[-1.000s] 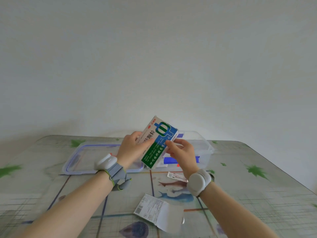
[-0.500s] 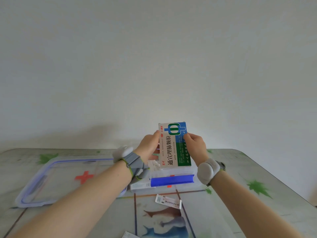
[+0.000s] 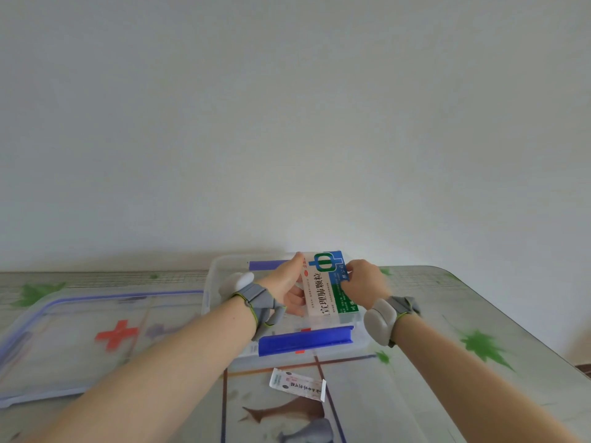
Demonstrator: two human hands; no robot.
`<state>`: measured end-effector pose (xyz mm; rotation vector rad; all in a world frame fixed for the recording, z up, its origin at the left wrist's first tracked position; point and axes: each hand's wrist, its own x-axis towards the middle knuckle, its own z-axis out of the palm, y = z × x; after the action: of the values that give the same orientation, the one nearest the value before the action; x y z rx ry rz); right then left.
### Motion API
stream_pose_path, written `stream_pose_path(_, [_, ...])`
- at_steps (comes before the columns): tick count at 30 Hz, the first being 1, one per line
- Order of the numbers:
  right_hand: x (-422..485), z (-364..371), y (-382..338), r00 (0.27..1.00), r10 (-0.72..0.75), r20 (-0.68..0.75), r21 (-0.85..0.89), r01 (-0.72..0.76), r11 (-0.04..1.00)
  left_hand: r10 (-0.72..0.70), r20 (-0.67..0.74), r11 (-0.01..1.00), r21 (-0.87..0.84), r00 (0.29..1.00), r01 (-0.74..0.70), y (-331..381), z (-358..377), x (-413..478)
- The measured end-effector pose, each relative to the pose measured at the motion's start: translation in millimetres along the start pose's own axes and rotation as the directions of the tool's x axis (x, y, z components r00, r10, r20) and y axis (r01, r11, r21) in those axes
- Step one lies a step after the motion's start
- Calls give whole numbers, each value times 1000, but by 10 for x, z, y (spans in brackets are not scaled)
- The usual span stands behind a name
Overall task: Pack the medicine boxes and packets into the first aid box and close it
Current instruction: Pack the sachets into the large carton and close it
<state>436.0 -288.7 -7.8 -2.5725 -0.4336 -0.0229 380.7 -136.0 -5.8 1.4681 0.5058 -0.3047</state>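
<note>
A white, blue and green medicine box (image 3: 326, 287) is held flat over the open clear first aid box (image 3: 220, 266), which has blue clasps at its near and far sides. My left hand (image 3: 287, 289) grips the box's left edge and my right hand (image 3: 363, 282) grips its right edge. Whatever lies inside the first aid box under the medicine box is hidden. A small white packet (image 3: 297, 384) lies on the table in front of the first aid box. The clear lid (image 3: 80, 330) with a red cross lies flat to the left.
The table (image 3: 447, 362) has a glossy patterned top with green leaves and fish. Its right edge curves off at the far right. A white wall stands close behind the first aid box.
Both hands have lowered the medicine box from upright in the air down into the opening of the first aid box. The view has shifted closer, so the paper leaflet has left the frame.
</note>
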Motion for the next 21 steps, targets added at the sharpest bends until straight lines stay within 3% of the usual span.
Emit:
stream_pose_path(9, [134, 190, 120, 988, -53, 146, -267, 91, 959, -88, 48, 995, 52, 995, 85, -76, 148, 185])
stream_pose_path(17, [189, 255, 123, 987, -86, 133, -322, 125, 938, -108, -1, 985, 135, 994, 107, -9, 177, 148])
stream_pose_path(21, [173, 203, 114, 993, -76, 94, -217, 95, 972, -68, -16, 980, 184, 998, 69, -20, 100, 75])
